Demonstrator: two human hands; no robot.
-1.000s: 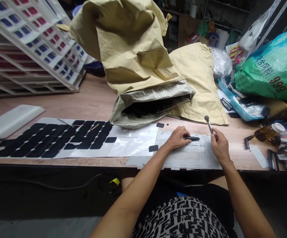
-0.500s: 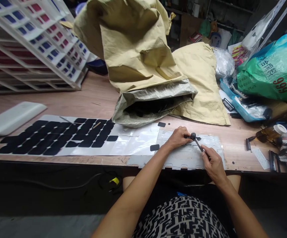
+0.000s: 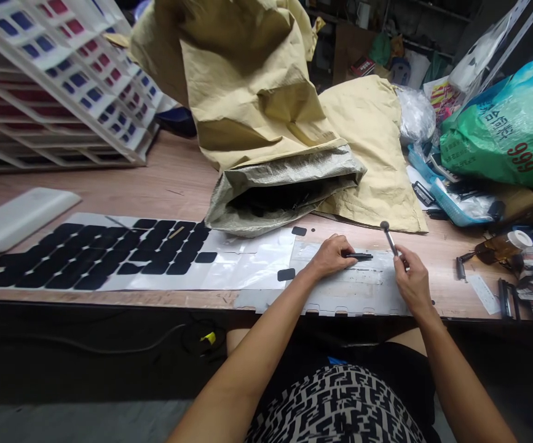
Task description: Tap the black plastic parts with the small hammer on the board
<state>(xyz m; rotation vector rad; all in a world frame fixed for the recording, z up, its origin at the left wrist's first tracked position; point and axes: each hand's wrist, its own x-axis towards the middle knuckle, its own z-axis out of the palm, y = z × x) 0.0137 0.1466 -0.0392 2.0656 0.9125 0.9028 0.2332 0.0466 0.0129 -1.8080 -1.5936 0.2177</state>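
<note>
My left hand is closed on one end of a slim black piece. The piece lies low over a worn pale board; its far end pokes out to the right of my fingertips. My right hand grips a small brush by its handle, fingers wrapped round it. The brush has a metallic neck and a dark rounded head, raised up and left, apart from the black piece. Dark rounded pads cover much of a white sheet to the left.
A tan sack gapes open toward me with dark contents; another tan sack lies behind. White crates stand at left, near a white device. To the right are a green bag, blue basket and brown bottle.
My right hand has moved right with the brush, lifting its head away from the black piece. My left hand stays in place on that piece. The view has shifted slightly.
</note>
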